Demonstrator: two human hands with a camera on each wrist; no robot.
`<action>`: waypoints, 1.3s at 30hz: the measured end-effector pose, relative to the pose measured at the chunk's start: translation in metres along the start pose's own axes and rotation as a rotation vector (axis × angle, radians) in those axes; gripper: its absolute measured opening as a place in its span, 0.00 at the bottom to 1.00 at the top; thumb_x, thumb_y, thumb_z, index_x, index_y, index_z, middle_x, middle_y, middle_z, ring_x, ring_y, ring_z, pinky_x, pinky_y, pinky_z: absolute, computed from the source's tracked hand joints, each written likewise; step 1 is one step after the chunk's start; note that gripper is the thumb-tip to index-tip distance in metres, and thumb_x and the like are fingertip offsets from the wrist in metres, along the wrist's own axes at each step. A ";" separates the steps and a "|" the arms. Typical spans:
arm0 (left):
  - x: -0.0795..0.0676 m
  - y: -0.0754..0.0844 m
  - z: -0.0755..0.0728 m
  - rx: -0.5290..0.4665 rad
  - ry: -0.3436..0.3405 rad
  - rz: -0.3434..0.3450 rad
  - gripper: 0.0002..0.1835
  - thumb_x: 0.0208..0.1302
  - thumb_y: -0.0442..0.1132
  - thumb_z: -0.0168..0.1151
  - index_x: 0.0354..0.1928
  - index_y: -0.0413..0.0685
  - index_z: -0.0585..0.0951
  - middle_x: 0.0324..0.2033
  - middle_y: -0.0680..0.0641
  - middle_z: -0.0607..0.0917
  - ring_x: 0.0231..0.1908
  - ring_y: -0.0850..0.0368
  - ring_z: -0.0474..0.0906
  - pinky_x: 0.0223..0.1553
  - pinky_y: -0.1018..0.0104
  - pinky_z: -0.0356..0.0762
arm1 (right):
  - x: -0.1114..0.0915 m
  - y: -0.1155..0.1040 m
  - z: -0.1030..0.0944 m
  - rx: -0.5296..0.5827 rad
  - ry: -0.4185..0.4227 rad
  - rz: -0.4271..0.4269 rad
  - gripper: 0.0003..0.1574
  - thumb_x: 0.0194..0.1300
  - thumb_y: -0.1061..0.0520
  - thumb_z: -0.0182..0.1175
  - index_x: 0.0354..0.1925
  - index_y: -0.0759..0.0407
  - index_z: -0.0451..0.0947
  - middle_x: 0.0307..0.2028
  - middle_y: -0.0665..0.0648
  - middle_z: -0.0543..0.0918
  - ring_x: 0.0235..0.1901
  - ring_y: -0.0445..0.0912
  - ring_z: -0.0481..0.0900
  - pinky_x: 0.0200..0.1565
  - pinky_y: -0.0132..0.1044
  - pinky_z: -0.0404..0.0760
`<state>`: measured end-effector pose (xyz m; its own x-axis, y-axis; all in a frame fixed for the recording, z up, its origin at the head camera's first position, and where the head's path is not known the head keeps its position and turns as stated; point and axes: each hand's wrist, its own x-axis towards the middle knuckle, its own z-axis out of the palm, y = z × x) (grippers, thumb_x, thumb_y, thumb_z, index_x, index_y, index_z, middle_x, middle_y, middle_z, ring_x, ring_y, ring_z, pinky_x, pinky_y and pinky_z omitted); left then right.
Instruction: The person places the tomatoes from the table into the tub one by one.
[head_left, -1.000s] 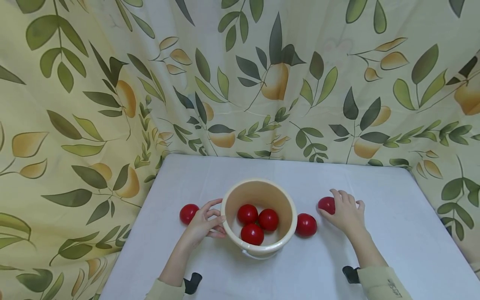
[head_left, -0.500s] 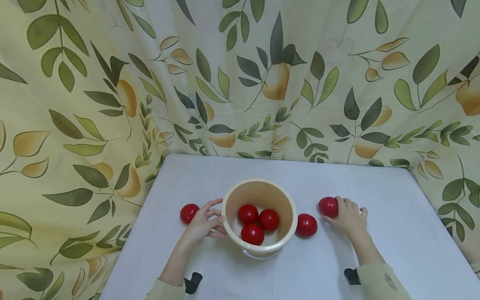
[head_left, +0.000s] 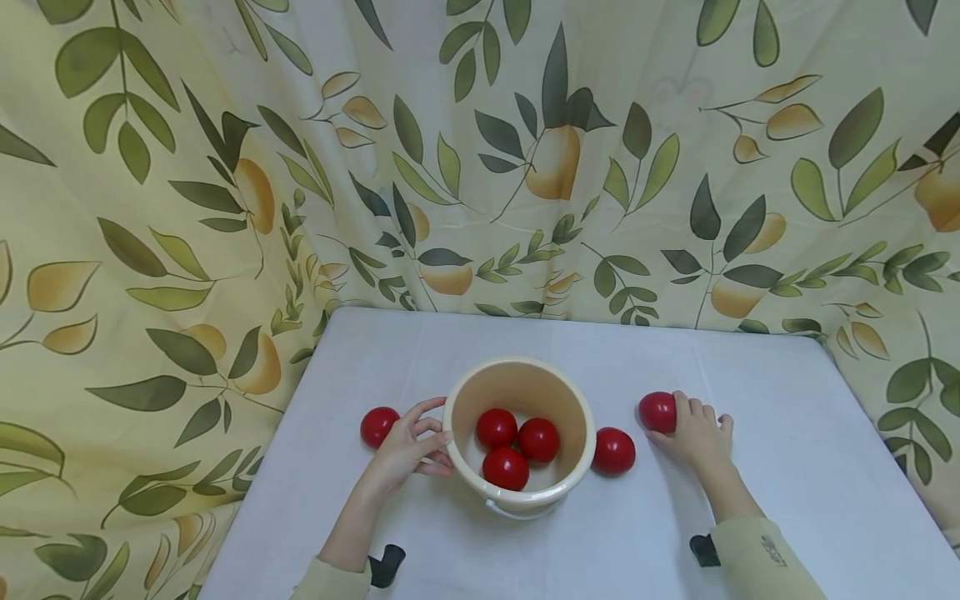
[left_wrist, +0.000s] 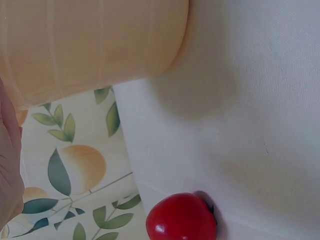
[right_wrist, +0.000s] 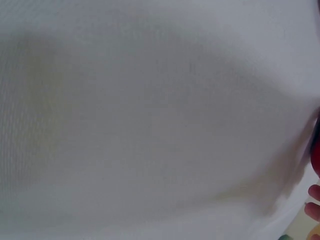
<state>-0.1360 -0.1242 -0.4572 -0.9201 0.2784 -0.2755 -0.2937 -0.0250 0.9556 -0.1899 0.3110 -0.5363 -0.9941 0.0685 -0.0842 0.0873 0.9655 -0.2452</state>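
In the head view, a cream bucket (head_left: 517,367) stands on the table with three red tomatoes (head_left: 506,468) inside it. My left hand (head_left: 401,450) rests against the bucket's left side, fingers spread and touching near the rim. Just beyond that hand lies a tomato (head_left: 377,426), also visible with its green stem in the left wrist view (left_wrist: 182,217). A second loose tomato (head_left: 614,451) sits close by the bucket's right side. Farther right, my right hand (head_left: 701,437) holds a tomato (head_left: 657,412) between thumb and fingers. The right wrist view catches only that tomato's edge (right_wrist: 316,157) and some fingertips.
A white-covered table (head_left: 585,550) spans the lower scene, its far edge meeting a curtain (head_left: 480,208) printed with leaves and fruit. The bucket's thin handle (head_left: 517,513) hangs down at its front. Dark straps (head_left: 386,567) show at both wrists.
My right hand has shifted slightly right and down, so more of its tomato shows, and that tomato has moved slightly right. My left hand, the bucket and the other tomatoes stay put.
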 end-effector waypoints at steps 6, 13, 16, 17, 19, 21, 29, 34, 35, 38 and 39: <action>-0.001 0.001 0.000 -0.006 -0.012 -0.002 0.31 0.60 0.32 0.59 0.65 0.46 0.61 0.34 0.46 0.77 0.26 0.51 0.83 0.32 0.55 0.82 | -0.001 0.003 0.002 -0.001 0.019 -0.008 0.55 0.45 0.44 0.68 0.59 0.73 0.54 0.50 0.78 0.62 0.51 0.71 0.57 0.51 0.70 0.51; -0.003 0.004 0.001 -0.010 -0.011 0.002 0.31 0.61 0.32 0.58 0.65 0.44 0.60 0.33 0.47 0.77 0.26 0.51 0.83 0.32 0.56 0.82 | 0.001 0.006 0.005 -0.005 0.050 -0.041 0.55 0.42 0.44 0.69 0.59 0.70 0.56 0.50 0.76 0.62 0.51 0.70 0.58 0.49 0.69 0.54; -0.005 0.005 0.002 0.000 -0.006 0.006 0.32 0.60 0.33 0.60 0.65 0.45 0.61 0.34 0.46 0.77 0.27 0.50 0.83 0.32 0.56 0.82 | -0.001 0.003 -0.001 -0.003 0.086 -0.069 0.54 0.42 0.45 0.70 0.58 0.70 0.56 0.50 0.75 0.63 0.50 0.70 0.59 0.49 0.69 0.53; -0.005 0.005 0.002 0.003 -0.005 0.005 0.31 0.60 0.34 0.60 0.65 0.45 0.61 0.34 0.46 0.77 0.27 0.50 0.83 0.33 0.56 0.82 | -0.001 0.002 -0.004 -0.002 0.106 -0.082 0.54 0.42 0.45 0.70 0.58 0.69 0.57 0.50 0.75 0.63 0.50 0.69 0.59 0.49 0.69 0.53; -0.006 0.005 0.002 0.010 0.000 0.004 0.31 0.60 0.34 0.60 0.65 0.45 0.61 0.34 0.45 0.77 0.27 0.50 0.83 0.33 0.56 0.82 | 0.000 -0.003 -0.011 -0.003 0.153 -0.113 0.52 0.41 0.46 0.70 0.57 0.69 0.57 0.49 0.74 0.64 0.49 0.69 0.61 0.49 0.69 0.53; -0.006 0.006 0.002 0.012 0.003 0.003 0.31 0.60 0.34 0.60 0.65 0.45 0.61 0.34 0.45 0.77 0.27 0.50 0.83 0.33 0.56 0.82 | 0.001 -0.010 -0.020 -0.016 0.199 -0.142 0.51 0.42 0.46 0.70 0.57 0.68 0.58 0.49 0.74 0.65 0.49 0.69 0.62 0.48 0.68 0.55; -0.006 0.005 0.002 -0.004 0.002 -0.001 0.30 0.60 0.32 0.58 0.64 0.44 0.61 0.33 0.46 0.77 0.26 0.50 0.83 0.32 0.55 0.82 | 0.003 -0.053 -0.058 -0.063 0.324 -0.263 0.55 0.35 0.46 0.74 0.57 0.67 0.60 0.51 0.72 0.67 0.51 0.66 0.63 0.50 0.68 0.58; -0.005 0.004 0.002 -0.017 -0.013 0.003 0.31 0.60 0.33 0.59 0.65 0.44 0.61 0.33 0.46 0.77 0.26 0.51 0.83 0.33 0.55 0.82 | -0.001 -0.086 -0.078 -0.050 0.357 -0.347 0.56 0.32 0.47 0.75 0.57 0.65 0.61 0.52 0.70 0.68 0.53 0.63 0.64 0.51 0.67 0.59; -0.005 0.004 0.001 -0.018 -0.015 0.004 0.31 0.60 0.33 0.60 0.65 0.44 0.61 0.33 0.46 0.77 0.27 0.51 0.83 0.33 0.55 0.82 | -0.002 -0.093 -0.081 -0.044 0.362 -0.366 0.55 0.32 0.47 0.75 0.57 0.65 0.62 0.52 0.69 0.68 0.53 0.62 0.64 0.51 0.66 0.59; -0.004 0.004 0.001 -0.021 -0.021 0.009 0.32 0.60 0.34 0.60 0.65 0.44 0.61 0.33 0.46 0.77 0.26 0.51 0.83 0.33 0.55 0.82 | -0.007 -0.114 -0.088 -0.030 0.369 -0.426 0.55 0.32 0.47 0.75 0.57 0.64 0.62 0.52 0.68 0.69 0.53 0.61 0.64 0.51 0.64 0.59; -0.004 0.004 0.001 -0.023 -0.022 0.009 0.32 0.59 0.33 0.60 0.65 0.44 0.61 0.33 0.46 0.77 0.26 0.51 0.83 0.33 0.55 0.82 | -0.008 -0.121 -0.090 -0.025 0.368 -0.447 0.55 0.33 0.46 0.75 0.57 0.63 0.63 0.52 0.68 0.69 0.54 0.60 0.64 0.52 0.63 0.59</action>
<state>-0.1335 -0.1247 -0.4527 -0.9169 0.2991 -0.2641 -0.2913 -0.0494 0.9553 -0.1979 0.2158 -0.4188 -0.8912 -0.2690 0.3651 -0.3437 0.9259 -0.1567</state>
